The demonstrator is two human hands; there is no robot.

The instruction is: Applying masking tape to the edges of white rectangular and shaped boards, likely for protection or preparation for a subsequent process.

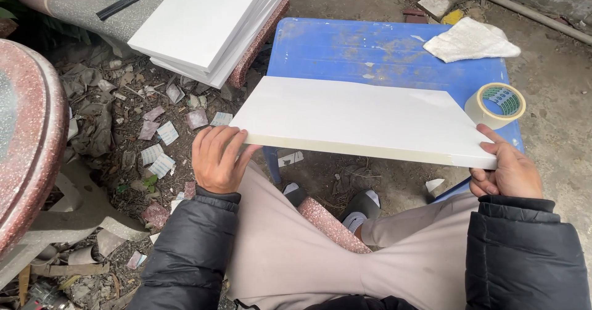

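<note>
Littered dirt ground (123, 131); speckled stone table (31, 131); daylight; blue plastic table (370, 51).

You wear a black padded jacket, its puffy quilted sleeves running down both arms and ending in plain, slightly gathered cuffs at the wrists. The fabric has a dull sheen and bunches into soft folds near each cuff. Your left hand (217, 157) and right hand (507, 169) are bare, with no gloves, rings or watch showing. Your trousers (320, 260) are a light beige, loose and creased across the thighs and at the knees. On your feet are dark grey slip-on shoes (362, 206) with white socks showing at the openings. The lower hem of the jacket shows black at the bottom edge.
</note>
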